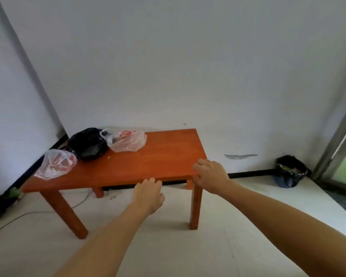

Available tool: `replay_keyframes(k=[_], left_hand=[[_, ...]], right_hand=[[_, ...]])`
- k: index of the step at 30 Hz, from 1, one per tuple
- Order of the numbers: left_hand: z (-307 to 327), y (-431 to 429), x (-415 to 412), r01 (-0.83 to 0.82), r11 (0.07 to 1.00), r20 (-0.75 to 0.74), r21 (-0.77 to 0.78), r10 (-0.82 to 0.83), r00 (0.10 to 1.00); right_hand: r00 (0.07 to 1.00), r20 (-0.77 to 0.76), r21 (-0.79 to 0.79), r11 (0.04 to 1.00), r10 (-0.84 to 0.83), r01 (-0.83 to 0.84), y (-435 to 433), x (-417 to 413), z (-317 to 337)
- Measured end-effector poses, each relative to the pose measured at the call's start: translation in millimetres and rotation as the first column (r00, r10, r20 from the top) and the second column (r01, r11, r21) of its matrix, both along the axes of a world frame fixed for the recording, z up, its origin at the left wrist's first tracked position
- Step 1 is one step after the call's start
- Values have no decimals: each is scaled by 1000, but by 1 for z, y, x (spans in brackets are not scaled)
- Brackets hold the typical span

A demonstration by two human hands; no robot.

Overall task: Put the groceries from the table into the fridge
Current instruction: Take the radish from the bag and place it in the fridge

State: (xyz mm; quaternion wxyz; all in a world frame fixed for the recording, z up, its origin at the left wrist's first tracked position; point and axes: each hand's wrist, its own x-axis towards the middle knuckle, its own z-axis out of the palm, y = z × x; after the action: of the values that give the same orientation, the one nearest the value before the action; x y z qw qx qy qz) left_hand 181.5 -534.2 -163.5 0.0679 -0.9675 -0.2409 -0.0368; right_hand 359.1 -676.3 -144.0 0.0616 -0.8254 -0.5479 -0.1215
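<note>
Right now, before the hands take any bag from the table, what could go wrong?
1. The near clear bag sits at the left edge of the table; a careless pull might drop it to the floor.
2. The black bag seems to touch both clear bags, so lifting it could drag the far clear bag along.
3. A grey cable lies on the floor near the left table leg; a foot may catch on it.

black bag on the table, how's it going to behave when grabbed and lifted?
Probably floppy: the black bag is thin crumpled film slumped on the table, so it should sag around its hidden load. It looks fuller than the front clear bag, so maybe heavier. Unlikely to roll; the glossy film may slip unless gripped at a gathered part.
</note>
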Motion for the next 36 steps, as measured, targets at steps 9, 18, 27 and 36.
replay_keyframes(k=[9, 18, 27, 36], left_hand=[[1, 162, 18, -216, 974, 38, -72, 219, 975], [-12, 313, -32, -393, 904, 60, -168, 407, 911], [-14, 495, -83, -359, 923, 63, -136, 370, 927], [-31, 645, -86, -350, 924, -5, -154, 353, 936]], right_hand=[[988, -25, -59, 987, 150, -151, 202, 37, -5], [936, -47, -93, 931, 350, -353, 396, 2, -18], [931, -91, -67, 930, 354, -360, 579, -47, -39], [942, -95, -103, 938, 321, -330, 705, -51, -51]])
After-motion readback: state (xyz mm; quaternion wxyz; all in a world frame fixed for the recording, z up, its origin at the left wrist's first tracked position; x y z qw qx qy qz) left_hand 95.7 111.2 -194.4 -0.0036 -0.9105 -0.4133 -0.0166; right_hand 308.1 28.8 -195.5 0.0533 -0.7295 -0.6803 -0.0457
